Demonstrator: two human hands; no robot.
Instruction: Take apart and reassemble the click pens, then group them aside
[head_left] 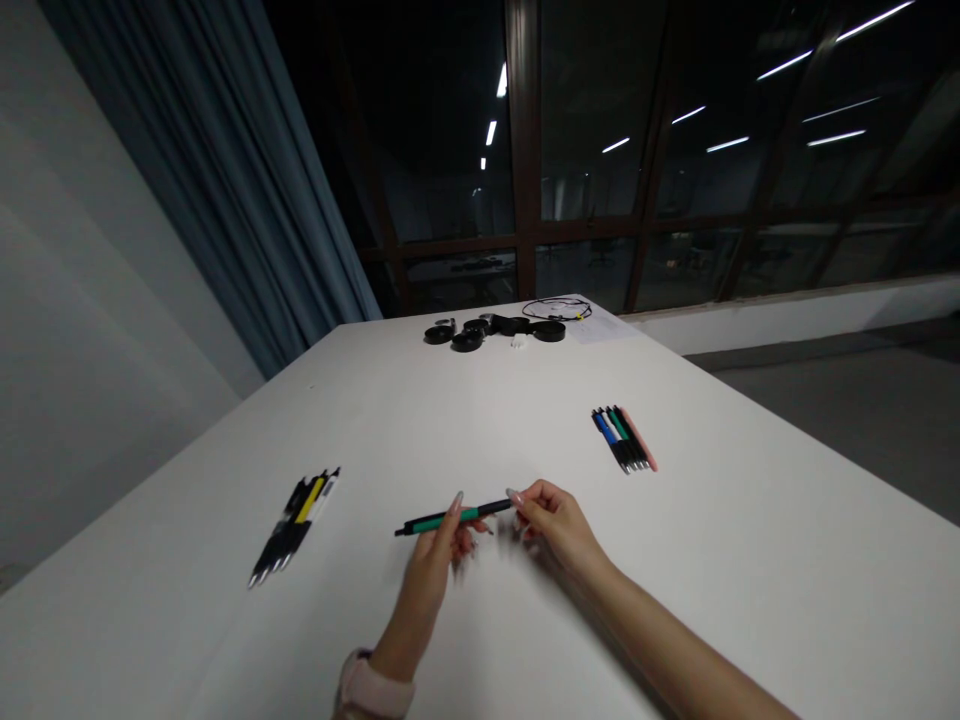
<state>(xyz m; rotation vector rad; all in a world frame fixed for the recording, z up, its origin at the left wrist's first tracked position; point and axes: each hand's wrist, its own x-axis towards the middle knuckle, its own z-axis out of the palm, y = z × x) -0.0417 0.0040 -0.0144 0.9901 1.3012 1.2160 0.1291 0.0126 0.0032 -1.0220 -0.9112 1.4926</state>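
Observation:
A black and green pen is held level just above the white table, its clicker end pointing left. My left hand is closed around the green middle, thumb on top. At the tip end, my right hand pinches the pen between thumb and fingertips, so the tip itself is hidden. To the left lies a row of pens, black, yellow and white, side by side. Another row of pens lies to the right, with blue, white, green and a pinkish one at its right edge.
Several black tape-like rolls sit at the far end of the table, beside a small white object, a coiled black cable and paper sheets. A blue curtain and dark windows stand beyond.

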